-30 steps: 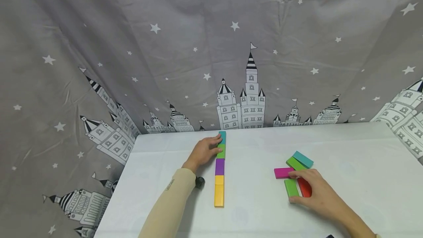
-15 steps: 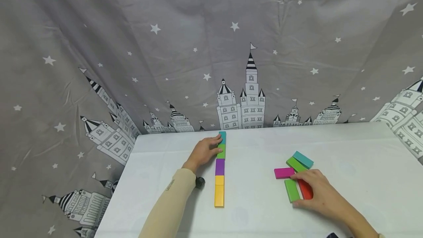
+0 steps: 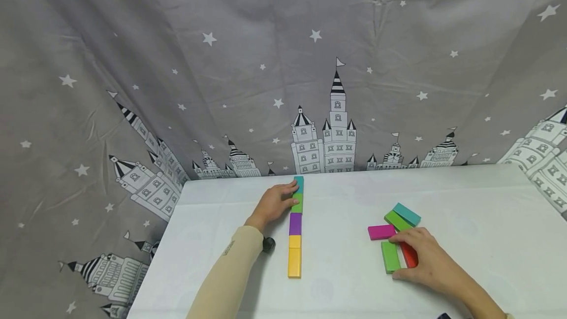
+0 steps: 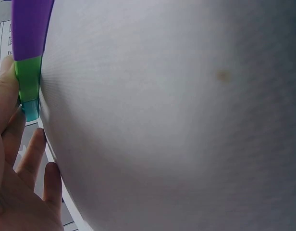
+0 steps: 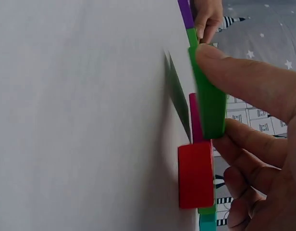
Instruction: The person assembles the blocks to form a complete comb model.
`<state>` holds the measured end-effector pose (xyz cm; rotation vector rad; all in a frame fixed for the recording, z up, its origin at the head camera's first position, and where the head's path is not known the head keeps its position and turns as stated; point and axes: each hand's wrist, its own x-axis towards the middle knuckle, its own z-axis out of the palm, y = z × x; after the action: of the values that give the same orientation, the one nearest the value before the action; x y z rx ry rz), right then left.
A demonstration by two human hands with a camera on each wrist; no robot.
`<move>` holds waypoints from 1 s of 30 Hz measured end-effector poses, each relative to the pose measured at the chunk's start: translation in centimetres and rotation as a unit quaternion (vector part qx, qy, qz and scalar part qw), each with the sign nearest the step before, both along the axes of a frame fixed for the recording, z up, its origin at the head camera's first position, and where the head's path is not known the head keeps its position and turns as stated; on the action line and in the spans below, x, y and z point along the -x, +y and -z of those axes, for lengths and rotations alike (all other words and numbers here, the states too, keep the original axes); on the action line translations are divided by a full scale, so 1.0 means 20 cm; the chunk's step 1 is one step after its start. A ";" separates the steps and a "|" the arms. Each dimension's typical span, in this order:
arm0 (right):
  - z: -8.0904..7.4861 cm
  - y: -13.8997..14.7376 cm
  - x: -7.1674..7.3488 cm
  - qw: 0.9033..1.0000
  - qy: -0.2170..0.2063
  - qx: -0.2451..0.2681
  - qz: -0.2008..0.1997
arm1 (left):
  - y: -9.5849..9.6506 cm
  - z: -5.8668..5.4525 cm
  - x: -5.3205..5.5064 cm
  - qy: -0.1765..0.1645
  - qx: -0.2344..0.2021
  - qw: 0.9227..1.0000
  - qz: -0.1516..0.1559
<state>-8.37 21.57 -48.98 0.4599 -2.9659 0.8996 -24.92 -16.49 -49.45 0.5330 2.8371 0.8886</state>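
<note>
Plainly, 1 green block (image 5: 211, 108) is pinched between the right fingers (image 5: 258, 139).

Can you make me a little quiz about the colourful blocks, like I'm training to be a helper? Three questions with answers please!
1. What colour is the smooth rectangular block pinched by the person's bare right hand?

2. True or false: in the straight row of coloured blocks, the smooth purple rectangular block lies directly next to a smooth green rectangular block.

3. Which colour is the block at the row's far end, nearest the grey castle-print fabric?
A) yellow
B) teal
C) purple

Key:
1. Green.
2. True.
3. B, teal.
</note>
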 end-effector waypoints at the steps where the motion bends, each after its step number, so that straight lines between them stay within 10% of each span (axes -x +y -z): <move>1: 0.00 0.00 0.00 1.000 0.002 0.004 0.001 | 0.00 0.00 0.00 0.001 -0.001 1.000 0.001; 30: -0.03 -0.36 -0.05 0.994 0.022 0.098 -0.043 | 0.01 0.00 -0.01 0.004 0.004 1.000 -0.001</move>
<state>-7.46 14.34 -48.46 0.5960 -2.7989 1.1579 -24.72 -16.37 -49.43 0.5334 2.8484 0.8773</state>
